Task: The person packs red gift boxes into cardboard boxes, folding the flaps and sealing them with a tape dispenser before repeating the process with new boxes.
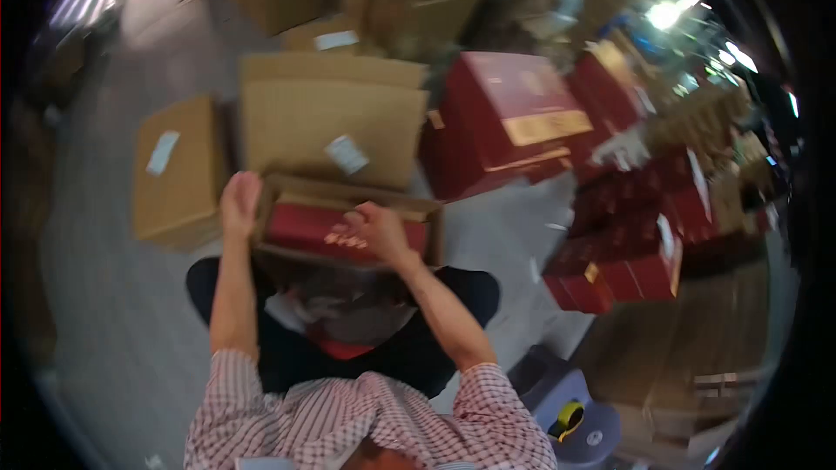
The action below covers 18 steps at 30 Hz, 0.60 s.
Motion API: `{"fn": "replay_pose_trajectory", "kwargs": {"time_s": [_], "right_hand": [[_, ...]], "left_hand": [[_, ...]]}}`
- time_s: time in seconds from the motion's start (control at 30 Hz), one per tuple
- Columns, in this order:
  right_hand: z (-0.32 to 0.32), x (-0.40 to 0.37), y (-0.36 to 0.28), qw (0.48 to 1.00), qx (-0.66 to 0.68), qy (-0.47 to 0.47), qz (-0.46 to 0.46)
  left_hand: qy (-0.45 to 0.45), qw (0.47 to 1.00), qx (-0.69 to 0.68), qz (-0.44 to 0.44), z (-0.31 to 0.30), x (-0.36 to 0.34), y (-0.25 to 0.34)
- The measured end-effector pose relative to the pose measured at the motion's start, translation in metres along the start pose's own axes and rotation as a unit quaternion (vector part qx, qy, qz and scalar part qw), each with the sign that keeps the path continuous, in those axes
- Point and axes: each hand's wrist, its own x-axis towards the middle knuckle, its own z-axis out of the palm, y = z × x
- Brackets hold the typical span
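An open cardboard carton (296, 126) stands between my knees, its large flap raised on the far side. Inside it lies a dark red box (300, 222) with light lettering on its near side. My left hand (241, 200) is at the carton's left wall, fingers stretched out along it and holding nothing. Over the red box is my right hand (379, 231), its fingers loosely bent and apart. Blur hides whether those fingertips touch the red box. In front of me, below the carton, a clear plastic-looking item (348, 309) shows between my legs.
A brown carton (178, 174) with a white label stands at the left. To the right are a large red box (514, 113) and several stacked red boxes (623, 261). A yellow tape roll (569, 418) rests on a grey-purple stool (592, 444).
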Motion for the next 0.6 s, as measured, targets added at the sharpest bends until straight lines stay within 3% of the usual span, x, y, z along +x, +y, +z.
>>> {"fn": "replay_pose_trajectory", "kwargs": {"time_s": [0.03,0.07,0.1,0.17,0.23,0.27,0.37,0.43,0.47,0.57,0.6], "right_hand": [[0.026,0.022,0.017,0.995,-0.098,0.001,-0.02],[0.051,0.045,0.034,0.98,-0.196,0.007,-0.04],[0.074,0.05,0.021,0.958,-0.275,0.022,-0.075],[0.116,0.092,0.043,0.97,-0.243,0.001,-0.003],[0.157,0.119,0.059,0.963,-0.266,0.026,0.042],[0.172,0.13,0.066,0.959,-0.272,0.038,0.063],[0.181,0.149,0.083,0.971,-0.215,-0.029,0.099],[0.171,0.137,0.084,0.991,-0.066,-0.055,0.101],[0.165,0.132,0.084,0.993,0.008,-0.066,0.101],[0.148,0.146,0.132,0.998,0.017,-0.042,0.048],[0.142,0.145,0.139,0.999,0.006,-0.022,0.027]], "left_hand": [[0.037,0.999,0.032,0.003,-0.022,-0.002,-0.001],[0.133,0.973,0.186,-0.018,-0.027,-0.003,-0.008],[0.08,0.958,0.267,-0.064,-0.049,-0.007,-0.011],[0.118,0.932,0.328,-0.096,-0.027,-0.032,-0.028],[0.071,0.921,0.344,-0.169,-0.058,-0.035,-0.039],[0.079,0.922,0.269,-0.266,-0.037,-0.048,-0.031],[0.14,0.922,0.217,-0.29,-0.023,-0.06,-0.03],[-0.06,0.9,0.401,-0.156,-0.095,-0.041,-0.063],[-0.004,0.911,0.323,-0.255,-0.09,-0.034,-0.067],[0.044,0.879,0.388,-0.273,-0.056,-0.041,-0.053],[0.015,0.877,0.416,-0.24,-0.067,-0.036,-0.058]]}}
